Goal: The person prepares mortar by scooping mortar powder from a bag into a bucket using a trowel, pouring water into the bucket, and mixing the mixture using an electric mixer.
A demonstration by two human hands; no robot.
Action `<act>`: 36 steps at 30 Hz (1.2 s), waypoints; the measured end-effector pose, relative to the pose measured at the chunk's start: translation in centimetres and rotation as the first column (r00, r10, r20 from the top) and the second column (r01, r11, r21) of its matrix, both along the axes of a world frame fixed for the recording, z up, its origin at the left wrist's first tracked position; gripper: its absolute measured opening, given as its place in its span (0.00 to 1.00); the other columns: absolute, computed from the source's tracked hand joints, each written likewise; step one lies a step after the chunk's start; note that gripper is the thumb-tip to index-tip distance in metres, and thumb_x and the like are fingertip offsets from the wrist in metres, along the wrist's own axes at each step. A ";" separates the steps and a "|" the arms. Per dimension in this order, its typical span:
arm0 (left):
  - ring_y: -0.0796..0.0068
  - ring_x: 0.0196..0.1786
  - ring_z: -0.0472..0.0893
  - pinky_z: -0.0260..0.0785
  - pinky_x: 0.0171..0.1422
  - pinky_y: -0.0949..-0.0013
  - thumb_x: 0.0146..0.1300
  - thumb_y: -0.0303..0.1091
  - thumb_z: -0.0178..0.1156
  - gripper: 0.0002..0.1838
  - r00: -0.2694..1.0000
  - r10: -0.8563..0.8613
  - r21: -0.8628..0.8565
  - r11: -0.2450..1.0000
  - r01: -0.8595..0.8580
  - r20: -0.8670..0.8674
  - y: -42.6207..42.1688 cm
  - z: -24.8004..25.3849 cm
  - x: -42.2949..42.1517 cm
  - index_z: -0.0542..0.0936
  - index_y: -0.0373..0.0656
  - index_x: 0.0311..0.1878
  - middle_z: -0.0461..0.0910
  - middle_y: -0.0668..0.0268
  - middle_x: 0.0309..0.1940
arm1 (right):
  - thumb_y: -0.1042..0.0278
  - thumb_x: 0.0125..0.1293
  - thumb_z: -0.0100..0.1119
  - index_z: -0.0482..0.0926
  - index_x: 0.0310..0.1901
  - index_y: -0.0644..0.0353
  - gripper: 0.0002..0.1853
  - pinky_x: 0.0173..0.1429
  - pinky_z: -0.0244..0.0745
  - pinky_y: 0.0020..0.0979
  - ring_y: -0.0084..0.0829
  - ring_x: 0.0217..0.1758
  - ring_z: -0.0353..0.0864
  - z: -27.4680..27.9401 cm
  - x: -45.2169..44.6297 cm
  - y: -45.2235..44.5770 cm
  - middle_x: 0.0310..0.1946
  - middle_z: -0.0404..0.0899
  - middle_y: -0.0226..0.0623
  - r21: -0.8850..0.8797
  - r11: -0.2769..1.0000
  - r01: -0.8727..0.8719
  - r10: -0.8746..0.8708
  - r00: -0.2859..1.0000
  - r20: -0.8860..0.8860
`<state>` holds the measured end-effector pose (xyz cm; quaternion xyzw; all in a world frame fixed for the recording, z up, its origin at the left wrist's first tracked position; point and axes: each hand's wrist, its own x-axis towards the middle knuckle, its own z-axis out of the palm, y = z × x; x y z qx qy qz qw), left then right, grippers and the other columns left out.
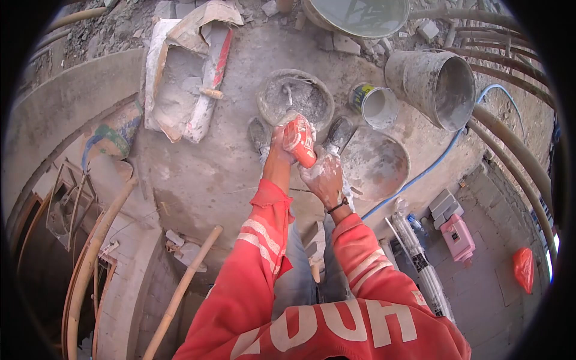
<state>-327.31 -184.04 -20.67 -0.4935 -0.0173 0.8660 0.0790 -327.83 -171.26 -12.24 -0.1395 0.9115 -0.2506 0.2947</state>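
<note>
Left hand (280, 146) and right hand (323, 175) are gripping the drill (299, 139) above the tub (330, 105); holding tight should be keeping its rod (289, 93) steady.

There are two shoes (339, 133), one red tool (300, 141) and one pink box (458, 238).

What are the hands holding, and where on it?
An orange power tool, maybe a drill: the left hand on its side, the right hand at its near end.
</note>
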 end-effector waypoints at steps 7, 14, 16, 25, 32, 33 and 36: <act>0.60 0.21 0.77 0.73 0.27 0.55 0.59 0.45 0.57 0.14 0.968 -0.218 0.000 0.976 0.220 0.121 6.4 -3.5 -2.6 0.74 0.45 0.26 0.76 0.60 0.20 | 0.52 0.53 0.63 0.78 0.44 0.63 0.24 0.49 0.69 0.49 0.55 0.42 0.76 -1.3 0.7 5.4 0.36 0.78 0.56 0.178 0.974 0.144 -0.158 0.985 0.070; 0.64 0.22 0.77 0.74 0.28 0.61 0.61 0.44 0.57 0.13 0.956 -0.244 0.028 0.970 0.243 0.166 7.9 0.5 -1.7 0.73 0.46 0.26 0.76 0.63 0.21 | 0.52 0.50 0.65 0.78 0.42 0.66 0.25 0.45 0.70 0.49 0.58 0.37 0.75 -1.0 3.2 7.8 0.32 0.77 0.59 0.170 0.966 0.194 -0.207 0.976 0.063; 0.65 0.22 0.77 0.74 0.29 0.63 0.62 0.45 0.57 0.14 0.966 -0.209 0.023 0.978 0.208 0.151 8.5 0.3 -0.5 0.74 0.46 0.27 0.76 0.64 0.21 | 0.52 0.50 0.66 0.78 0.42 0.66 0.25 0.46 0.70 0.48 0.57 0.38 0.76 -0.8 4.1 8.2 0.33 0.78 0.58 0.144 0.970 0.196 -0.211 0.972 0.098; 0.64 0.22 0.77 0.73 0.26 0.63 0.61 0.45 0.58 0.14 0.973 -0.144 0.106 0.986 0.126 0.182 8.2 0.5 3.8 0.75 0.45 0.29 0.76 0.62 0.21 | 0.56 0.49 0.65 0.76 0.49 0.66 0.28 0.52 0.68 0.46 0.55 0.43 0.76 0.4 6.8 7.0 0.45 0.78 0.55 0.075 0.964 0.255 -0.263 0.952 0.153; 0.61 0.26 0.79 0.76 0.30 0.61 0.62 0.47 0.58 0.16 0.976 -0.149 0.093 0.986 0.135 0.159 5.7 -0.4 5.5 0.77 0.42 0.33 0.78 0.60 0.25 | 0.52 0.48 0.66 0.79 0.37 0.65 0.23 0.42 0.71 0.46 0.53 0.35 0.77 -0.7 9.2 5.5 0.31 0.78 0.52 0.102 0.980 0.168 -0.166 0.986 -0.029; 0.60 0.26 0.79 0.76 0.30 0.61 0.62 0.47 0.58 0.16 0.981 -0.127 0.096 0.989 0.113 0.149 5.5 -0.2 5.3 0.77 0.42 0.33 0.78 0.60 0.25 | 0.52 0.48 0.66 0.79 0.38 0.65 0.23 0.42 0.71 0.46 0.53 0.35 0.77 -0.9 9.1 5.4 0.31 0.78 0.52 0.083 0.981 0.173 -0.171 0.985 -0.029; 0.60 0.26 0.79 0.76 0.30 0.60 0.63 0.46 0.56 0.15 0.993 -0.053 0.085 0.995 0.044 0.109 4.7 -0.1 5.5 0.77 0.42 0.34 0.78 0.59 0.25 | 0.53 0.47 0.66 0.79 0.38 0.64 0.22 0.42 0.72 0.46 0.53 0.35 0.77 -0.9 8.0 4.9 0.31 0.79 0.51 0.087 0.988 0.130 -0.134 0.990 0.040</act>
